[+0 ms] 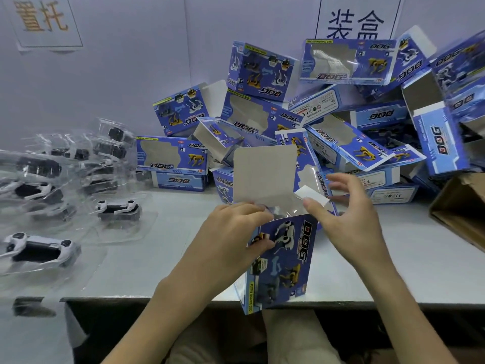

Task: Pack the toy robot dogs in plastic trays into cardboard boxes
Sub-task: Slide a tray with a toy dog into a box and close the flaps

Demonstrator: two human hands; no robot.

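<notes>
A blue "DOG" cardboard box (282, 261) stands on end at the table's front edge, its grey top flap (263, 174) raised. My left hand (231, 237) grips the box's left side, fingers at the open mouth where clear tray plastic shows. My right hand (349, 214) is at the box's upper right corner, thumb on a small white side flap (311, 194). Several black-and-white toy robot dogs in clear plastic trays (39, 249) lie on the left of the table.
A tall heap of empty blue boxes (328, 114) fills the back and right of the table (162, 269). A brown carton (462, 206) sits at the right edge. White wall panels with signs stand behind. My lap is below the table edge.
</notes>
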